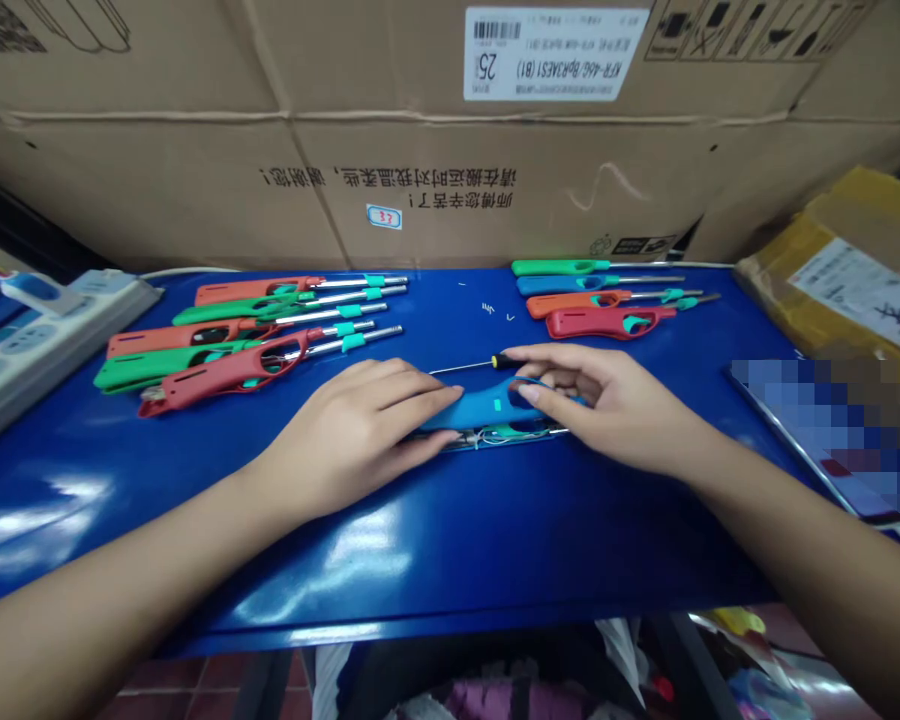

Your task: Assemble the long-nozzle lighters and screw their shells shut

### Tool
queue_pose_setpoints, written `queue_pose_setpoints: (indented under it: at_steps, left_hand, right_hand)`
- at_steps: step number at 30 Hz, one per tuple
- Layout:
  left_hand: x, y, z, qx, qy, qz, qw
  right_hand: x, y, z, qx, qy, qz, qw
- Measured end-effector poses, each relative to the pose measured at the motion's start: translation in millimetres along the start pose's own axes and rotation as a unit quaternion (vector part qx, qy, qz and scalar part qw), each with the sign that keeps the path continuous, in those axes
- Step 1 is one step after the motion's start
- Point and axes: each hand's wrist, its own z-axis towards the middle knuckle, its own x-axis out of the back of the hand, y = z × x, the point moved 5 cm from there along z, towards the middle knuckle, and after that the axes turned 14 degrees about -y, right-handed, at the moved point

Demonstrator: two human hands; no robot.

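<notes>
Lying flat, the blue lighter (495, 405) shows wires beneath its shell.

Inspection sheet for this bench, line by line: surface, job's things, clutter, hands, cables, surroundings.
Surface: glossy blue table with glare patches.
Job's things: blue lighter, opened, thin wires showing; screwdriver just behind it.
Clutter: red and green lighters at left, four more lighters at right, small white bits between.
Hands: left hand flat over the blue lighter's left end; right hand pinches its shell.
Cables: white cable along the back edge by the power strip.
Surroundings: cardboard boxes behind, yellow parcel at right.
</notes>
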Motion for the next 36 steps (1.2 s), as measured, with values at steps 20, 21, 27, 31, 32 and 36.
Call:
queue_pose_setpoints:
  at_steps: [20,21,27,31,32,36]
  left_hand:
    - [-3.7,-2.2,-0.2,-0.001,-0.112,-0.001,0.994]
    - [-3.8,-2.2,-0.3,0.001,-0.111,0.001,0.994]
    - [-5.9,-1.8,-0.8,0.009,-0.118,-0.008,0.993]
    - [-8.7,-4.1,-2.0,0.033,-0.128,-0.041,0.990]
    - [-9.5,-4.9,-2.3,0.042,-0.130,-0.051,0.989]
    - [-12.2,-5.2,-2.7,0.083,-0.127,-0.069,0.986]
  right_hand:
    - [-14.8,-5.3,-3.8,0.097,-0.113,-0.283,0.948]
    - [-14.7,-4.9,-3.5,0.095,-0.114,-0.282,0.948]
    - [-14.0,-5.7,-4.1,0.085,-0.118,-0.287,0.947]
    - [-13.4,-5.0,-5.4,0.075,-0.119,-0.292,0.946]
    - [-13.5,-4.6,-5.4,0.074,-0.119,-0.294,0.945]
    - [-14.1,-2.5,-4.2,0.066,-0.117,-0.285,0.949]
